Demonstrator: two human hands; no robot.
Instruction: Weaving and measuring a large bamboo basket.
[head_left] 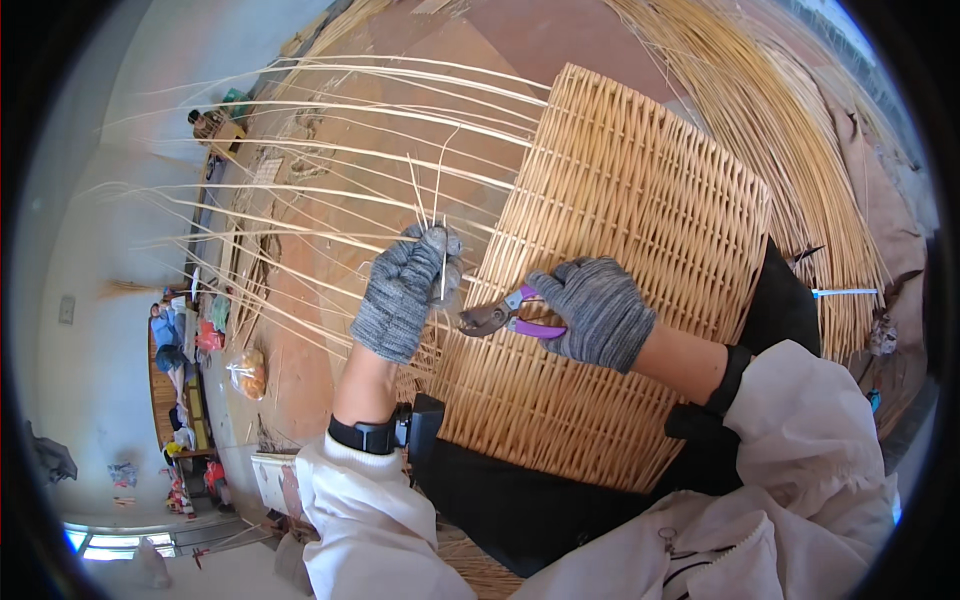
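A woven wicker panel (pixel 640 210) lies tilted over the dark cloth (pixel 530 500) on my lap, and long loose rods (pixel 400 150) stick out from its left edge. My left hand (pixel 405 290), in a grey knit glove, pinches a few thin wicker strips (pixel 434 190) upright just left of that edge. In my right hand (pixel 597 310), gloved the same way, is a pair of pruning shears (pixel 500 315) with purple handles. Their metal blades point left toward my left hand, over the weave. Whether the blades touch anything I cannot tell.
A big bundle of long rods (pixel 770 150), tied with a light blue band (pixel 845 292), lies at the right. Scraps litter the brown floor (pixel 420 50). Two people sit far off at the left, near a clear bag (pixel 247 374) with orange contents.
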